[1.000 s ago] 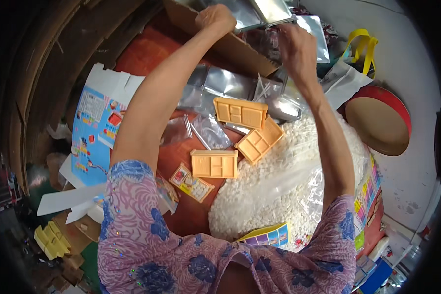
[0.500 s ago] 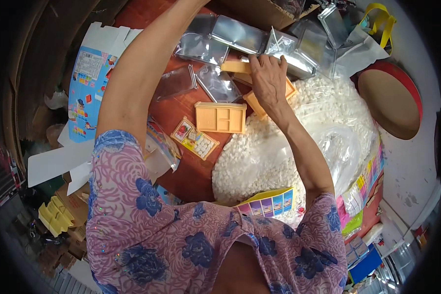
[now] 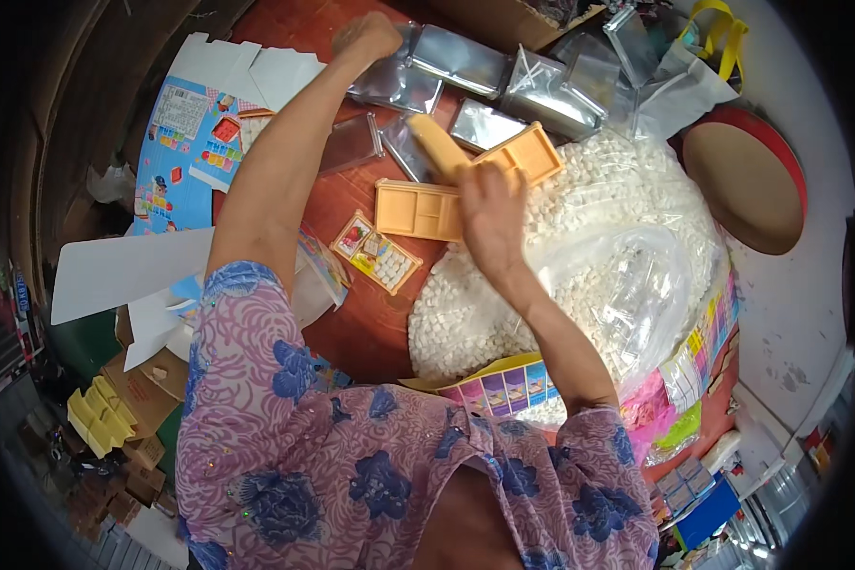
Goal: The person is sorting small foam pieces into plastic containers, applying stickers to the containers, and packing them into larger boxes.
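Reaching to the far side, my left hand (image 3: 366,36) is curled closed beside the clear plastic cases; whatever it grips is hidden. My right hand (image 3: 492,209) is closed on a light-orange plastic piece (image 3: 434,144), smeared by motion and seen mostly edge-on, probably a tray. Two more light-orange compartment trays lie near this hand: one tray (image 3: 418,209) to its left, another tray (image 3: 532,157) tilted just beyond it. Closer to me rests a small filled tray (image 3: 377,252) with a picture card and white pieces in it.
A big clear bag of small white pieces (image 3: 589,256) covers the right side. Clear plastic cases (image 3: 461,62) line the back. Printed blue cardboard (image 3: 176,157) stands left on the red surface (image 3: 351,332). A round red-rimmed lid (image 3: 746,180) leans at right.
My right hand has moved toward me and left, bringing the orange piece along. My left hand, out of the frame before, now shows at the far edge. The view has shifted slightly.
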`<state>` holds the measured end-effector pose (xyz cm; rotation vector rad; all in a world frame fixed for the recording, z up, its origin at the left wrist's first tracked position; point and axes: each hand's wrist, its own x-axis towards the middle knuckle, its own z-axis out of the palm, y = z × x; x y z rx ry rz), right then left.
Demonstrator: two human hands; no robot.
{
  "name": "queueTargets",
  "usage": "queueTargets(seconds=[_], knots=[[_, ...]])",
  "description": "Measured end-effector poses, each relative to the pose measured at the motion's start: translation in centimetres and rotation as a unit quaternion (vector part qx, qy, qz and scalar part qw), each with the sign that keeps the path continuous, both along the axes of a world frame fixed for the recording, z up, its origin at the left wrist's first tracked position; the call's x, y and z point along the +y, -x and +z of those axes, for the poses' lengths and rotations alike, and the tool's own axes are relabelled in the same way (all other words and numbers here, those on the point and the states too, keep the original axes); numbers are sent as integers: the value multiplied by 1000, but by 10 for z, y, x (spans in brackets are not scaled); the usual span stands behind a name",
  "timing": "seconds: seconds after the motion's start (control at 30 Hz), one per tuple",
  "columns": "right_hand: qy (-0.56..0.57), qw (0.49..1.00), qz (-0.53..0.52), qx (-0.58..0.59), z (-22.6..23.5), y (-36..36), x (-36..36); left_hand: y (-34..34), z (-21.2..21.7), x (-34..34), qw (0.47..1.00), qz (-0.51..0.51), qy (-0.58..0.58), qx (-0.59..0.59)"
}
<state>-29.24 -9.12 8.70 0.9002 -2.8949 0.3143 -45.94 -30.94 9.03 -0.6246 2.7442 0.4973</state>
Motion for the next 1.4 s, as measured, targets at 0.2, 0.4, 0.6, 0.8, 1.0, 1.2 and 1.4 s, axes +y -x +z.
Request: queueTargets(seconds=[0.2, 0.4, 0.6, 0.8, 1.0, 1.2, 1.4], knots=[[-14, 998, 36, -58, -4, -30, -28, -22, -1, -1, 999, -5, 21, -33], [115, 985, -13, -124, 10, -37, 21, -41, -18, -11, 990, -73, 65, -101], [218, 957, -15, -190, 26, -62, 35, -88, -40, -8, 960, -148, 126, -201], [243, 942, -10, -231, 20, -95, 62, -131, -92, 8, 967, -70, 226, -95], [237, 926, -44, -290, 2, -126, 107, -138, -93, 15, 951, -187, 244, -8], [237, 921, -47, -306, -2, -130, 110, -146, -68, -3, 979, -155, 131, -18], [287, 922, -8, -259, 12, -104, 82, -113, -34, -19, 985, -151, 31, -76]])
